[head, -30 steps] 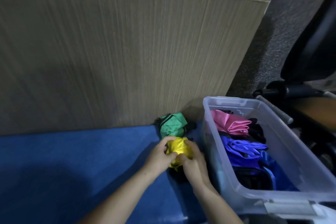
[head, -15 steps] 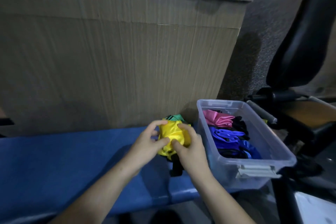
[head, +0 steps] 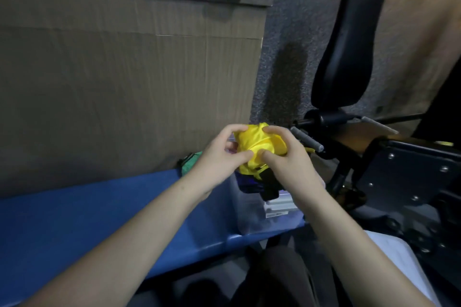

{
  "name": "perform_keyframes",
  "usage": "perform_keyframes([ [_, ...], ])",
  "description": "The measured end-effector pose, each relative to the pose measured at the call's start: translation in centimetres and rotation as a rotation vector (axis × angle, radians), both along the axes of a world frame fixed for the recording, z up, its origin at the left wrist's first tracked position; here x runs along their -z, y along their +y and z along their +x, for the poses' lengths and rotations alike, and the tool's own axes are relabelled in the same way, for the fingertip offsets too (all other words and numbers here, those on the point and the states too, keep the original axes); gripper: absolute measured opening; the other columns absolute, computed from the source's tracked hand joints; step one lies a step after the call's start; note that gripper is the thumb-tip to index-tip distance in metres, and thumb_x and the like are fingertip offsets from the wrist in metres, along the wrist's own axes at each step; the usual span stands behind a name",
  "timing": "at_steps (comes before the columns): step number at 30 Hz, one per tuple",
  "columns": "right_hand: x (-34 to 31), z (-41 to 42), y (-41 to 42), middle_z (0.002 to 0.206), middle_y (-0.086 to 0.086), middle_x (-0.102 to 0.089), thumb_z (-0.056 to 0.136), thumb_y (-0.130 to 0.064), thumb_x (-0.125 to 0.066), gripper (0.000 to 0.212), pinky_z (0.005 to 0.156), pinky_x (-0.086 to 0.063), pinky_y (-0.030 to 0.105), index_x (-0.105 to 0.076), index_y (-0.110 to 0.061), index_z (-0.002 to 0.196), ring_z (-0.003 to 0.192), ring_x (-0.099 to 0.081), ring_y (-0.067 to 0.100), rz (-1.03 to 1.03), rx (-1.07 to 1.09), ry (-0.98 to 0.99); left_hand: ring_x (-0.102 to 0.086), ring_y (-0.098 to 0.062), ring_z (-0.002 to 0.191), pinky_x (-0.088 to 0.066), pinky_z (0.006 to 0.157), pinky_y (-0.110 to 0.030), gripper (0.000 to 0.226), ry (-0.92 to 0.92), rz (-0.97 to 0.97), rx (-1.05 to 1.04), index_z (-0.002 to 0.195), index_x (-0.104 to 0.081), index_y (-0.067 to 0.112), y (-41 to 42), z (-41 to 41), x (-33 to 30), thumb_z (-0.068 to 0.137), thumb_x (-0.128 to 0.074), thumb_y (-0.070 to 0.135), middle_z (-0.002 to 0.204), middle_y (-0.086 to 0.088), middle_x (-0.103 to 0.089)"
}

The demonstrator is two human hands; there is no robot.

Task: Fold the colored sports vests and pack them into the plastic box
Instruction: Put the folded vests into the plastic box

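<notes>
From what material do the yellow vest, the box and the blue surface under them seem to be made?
Yellow vest, gripped by the left hand and right hand: thin, glossy synthetic cloth, probably polyester; it shines and creases softly.
Plastic box: translucent, smooth plastic; the blue shows through its wall.
Blue surface: looks like padded vinyl with a rounded edge and dull sheen, though I cannot be sure.

Bunched yellow vest above plastic box

The person's 2 forearms are bare to the frame's edge, with no sleeves, and the left hand and right hand are ungloved. At 6 o'clock, dark trousers cover the lap.
</notes>
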State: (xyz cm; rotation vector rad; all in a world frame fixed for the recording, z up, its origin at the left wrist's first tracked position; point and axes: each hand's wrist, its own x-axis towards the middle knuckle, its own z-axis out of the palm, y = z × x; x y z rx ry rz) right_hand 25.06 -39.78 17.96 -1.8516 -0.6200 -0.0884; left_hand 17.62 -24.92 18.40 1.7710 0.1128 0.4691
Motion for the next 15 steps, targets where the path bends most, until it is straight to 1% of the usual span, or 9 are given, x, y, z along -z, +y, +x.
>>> perform_keyframes([
  [2,-0.4,1.6,-1.7,0.115,0.008,-0.063,0.072,-0.026,-0.064,0.049,0.085,-0.055,0.035,-0.06,-0.041,0.119,0.098,-0.063,0.019,-0.014,0.033,-0.001,-0.062,-0.014,0.086,-0.055,0.069,-0.021,0.048,0.0,0.006,0.022,0.126,-0.058,0.032,-1.4,2.1,-0.1,0.088,-0.072,0.007,0.111,-0.014,-0.061],
  [4,-0.6,3.2,-2.9,0.115,0.008,-0.062,0.074,-0.026,-0.065,0.048,0.082,-0.054,0.033,-0.059,-0.042,0.119,0.097,-0.063,0.019,-0.036,0.05,-0.001,-0.064,-0.01,0.081,-0.057,0.072,-0.024,0.048,0.008,0.007,0.041,0.126,-0.057,0.032,-2.5,3.9,-0.1,0.088,-0.072,0.007,0.101,-0.007,-0.064],
  [5,-0.6,4.0,-3.4,0.115,0.008,-0.062,0.077,-0.022,-0.067,0.047,0.078,-0.053,0.031,-0.059,-0.041,0.119,0.094,-0.063,0.018,-0.04,0.051,-0.002,-0.065,-0.009,0.079,-0.059,0.074,-0.026,0.048,0.015,0.011,0.042,0.126,-0.057,0.033,-2.8,4.8,0.0,0.088,-0.072,0.008,0.097,-0.002,-0.063],
  [8,-0.1,6.3,-4.0,0.111,0.006,-0.063,0.081,-0.014,-0.067,0.046,0.073,-0.054,0.031,-0.06,-0.036,0.12,0.089,-0.064,0.015,-0.074,0.064,-0.007,-0.069,-0.011,0.078,-0.06,0.077,-0.031,0.048,0.062,0.045,0.048,0.125,-0.056,0.038,-3.3,7.1,0.5,0.088,-0.072,0.012,0.095,0.0,-0.065],
  [10,0.7,7.8,-4.2,0.11,0.006,-0.064,0.08,-0.02,-0.065,0.045,0.079,-0.055,0.035,-0.059,-0.038,0.121,0.094,-0.064,0.019,-0.162,0.092,0.01,-0.07,-0.015,0.087,-0.059,0.085,-0.037,0.046,0.113,0.168,0.04,0.124,-0.054,0.041,-3.1,8.3,1.5,0.087,-0.073,0.021,0.102,0.001,-0.068],
  [11,1.4,8.4,-4.3,0.112,0.006,-0.064,0.08,-0.026,-0.063,0.045,0.084,-0.054,0.039,-0.057,-0.041,0.122,0.098,-0.063,0.023,-0.227,0.108,0.016,-0.069,-0.019,0.093,-0.058,0.089,-0.04,0.048,0.164,0.273,0.035,0.125,-0.051,0.044,-2.8,8.6,2.1,0.084,-0.073,0.031,0.11,0.002,-0.067],
  [12,2.0,8.8,-4.4,0.117,0.007,-0.061,0.079,-0.033,-0.06,0.047,0.088,-0.053,0.043,-0.055,-0.043,0.124,0.103,-0.061,0.027,-0.299,0.123,0.011,-0.068,-0.022,0.099,-0.056,0.092,-0.042,0.053,0.228,0.387,0.023,0.128,-0.048,0.048,-2.5,8.7,2.8,0.081,-0.071,0.042,0.12,0.003,-0.064],
  [13,2.6,9.1,-4.5,0.122,0.007,-0.057,0.08,-0.036,-0.058,0.048,0.09,-0.052,0.046,-0.052,-0.046,0.127,0.106,-0.059,0.031,-0.36,0.138,0.0,-0.065,-0.023,0.104,-0.054,0.095,-0.043,0.056,0.286,0.468,0.005,0.131,-0.045,0.05,-2.1,8.7,3.4,0.08,-0.068,0.048,0.128,0.003,-0.058],
  [15,3.4,9.2,-4.7,0.128,0.007,-0.051,0.085,-0.035,-0.057,0.047,0.091,-0.051,0.048,-0.049,-0.047,0.13,0.106,-0.057,0.035,-0.395,0.164,-0.018,-0.062,-0.022,0.109,-0.052,0.096,-0.042,0.053,0.326,0.504,-0.024,0.133,-0.044,0.051,-1.4,8.4,4.3,0.086,-0.066,0.045,0.133,0.004,-0.049],
])
